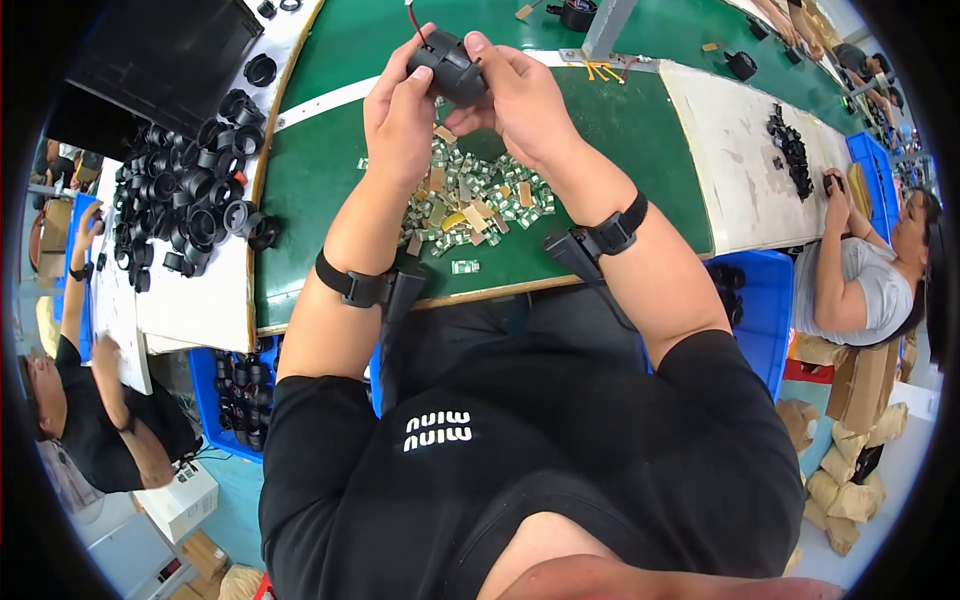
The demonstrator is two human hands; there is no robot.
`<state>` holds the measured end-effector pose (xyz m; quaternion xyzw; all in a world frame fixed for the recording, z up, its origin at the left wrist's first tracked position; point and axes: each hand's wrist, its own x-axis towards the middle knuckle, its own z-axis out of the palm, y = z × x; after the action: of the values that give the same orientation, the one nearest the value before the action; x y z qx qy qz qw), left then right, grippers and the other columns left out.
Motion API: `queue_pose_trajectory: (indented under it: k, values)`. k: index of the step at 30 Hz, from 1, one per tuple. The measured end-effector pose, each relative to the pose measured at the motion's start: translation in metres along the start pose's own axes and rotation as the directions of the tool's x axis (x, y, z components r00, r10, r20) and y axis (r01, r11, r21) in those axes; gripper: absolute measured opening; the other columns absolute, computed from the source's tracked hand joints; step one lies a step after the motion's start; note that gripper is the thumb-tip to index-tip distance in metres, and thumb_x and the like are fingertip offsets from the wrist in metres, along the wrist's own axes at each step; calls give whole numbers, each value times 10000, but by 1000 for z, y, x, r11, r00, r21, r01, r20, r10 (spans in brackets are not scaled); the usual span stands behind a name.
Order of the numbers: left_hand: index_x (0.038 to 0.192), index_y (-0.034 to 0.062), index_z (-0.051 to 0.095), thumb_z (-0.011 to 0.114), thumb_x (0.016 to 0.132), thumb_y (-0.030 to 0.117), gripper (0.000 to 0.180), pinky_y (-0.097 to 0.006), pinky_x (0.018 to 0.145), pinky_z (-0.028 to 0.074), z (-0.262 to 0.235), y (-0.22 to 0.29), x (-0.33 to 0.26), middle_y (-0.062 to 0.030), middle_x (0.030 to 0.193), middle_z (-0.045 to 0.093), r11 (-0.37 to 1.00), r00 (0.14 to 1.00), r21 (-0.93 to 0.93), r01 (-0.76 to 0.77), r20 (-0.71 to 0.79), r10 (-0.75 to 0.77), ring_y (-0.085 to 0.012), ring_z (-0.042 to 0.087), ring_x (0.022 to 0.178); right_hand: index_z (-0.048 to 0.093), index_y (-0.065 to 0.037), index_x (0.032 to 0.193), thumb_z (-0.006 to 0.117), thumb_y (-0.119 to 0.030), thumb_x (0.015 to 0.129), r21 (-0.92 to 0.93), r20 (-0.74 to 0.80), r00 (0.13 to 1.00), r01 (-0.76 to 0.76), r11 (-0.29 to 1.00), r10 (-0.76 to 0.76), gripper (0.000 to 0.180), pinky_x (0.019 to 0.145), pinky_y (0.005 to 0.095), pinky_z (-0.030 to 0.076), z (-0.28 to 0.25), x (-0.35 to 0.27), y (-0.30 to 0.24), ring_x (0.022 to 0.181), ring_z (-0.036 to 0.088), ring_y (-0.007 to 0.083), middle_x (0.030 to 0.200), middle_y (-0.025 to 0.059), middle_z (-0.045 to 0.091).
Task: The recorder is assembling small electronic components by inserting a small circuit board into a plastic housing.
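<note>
Both hands are raised over the far part of the green work table (330, 215), closed on one black round plastic housing (445, 72). A red wire rises from its upper left side. My left hand (396, 125) grips the left side with the thumb across the front, and my right hand (527, 108) holds the right end between thumb and fingers. Below the hands spreads a loose pile of small green-and-white circuit boards (478, 190) mixed with tan pieces. One single board (465, 267) lies nearer to me, apart from the pile.
Many black plastic rings (195, 190) cover the white table at left. Blue bins (765, 310) with black parts stand by both sides of me. A metal post (607, 30) rises at the back, beside yellow strips (600, 71). Co-workers sit left and right; small black parts (790, 150) lie at right.
</note>
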<state>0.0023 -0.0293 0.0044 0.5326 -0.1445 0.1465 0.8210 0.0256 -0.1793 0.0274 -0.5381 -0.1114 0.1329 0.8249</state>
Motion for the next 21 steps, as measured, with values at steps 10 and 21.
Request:
queue_pose_trajectory:
  k: [10, 21]
  values:
    - [1421, -109, 541, 407, 1098, 151, 435, -391, 1150, 409, 0, -3, -1, -183, 1448, 568, 930, 957, 254, -265, 186, 221, -275, 564, 1305, 655, 29, 1102, 598, -504, 1044, -74, -7, 1000, -28, 997, 28, 539, 587, 338, 632, -2, -8, -7, 638, 728, 211, 867, 115, 705]
    - [1325, -143, 603, 488, 1063, 69, 356, -414, 1074, 512, -5, 16, 9, -288, 1346, 637, 972, 973, 37, -231, 38, 229, -316, 655, 1231, 650, 73, 992, 584, -571, 1023, -91, 94, 983, -150, 984, 159, 648, 502, 331, 603, -10, 0, -8, 553, 698, 206, 826, 154, 706]
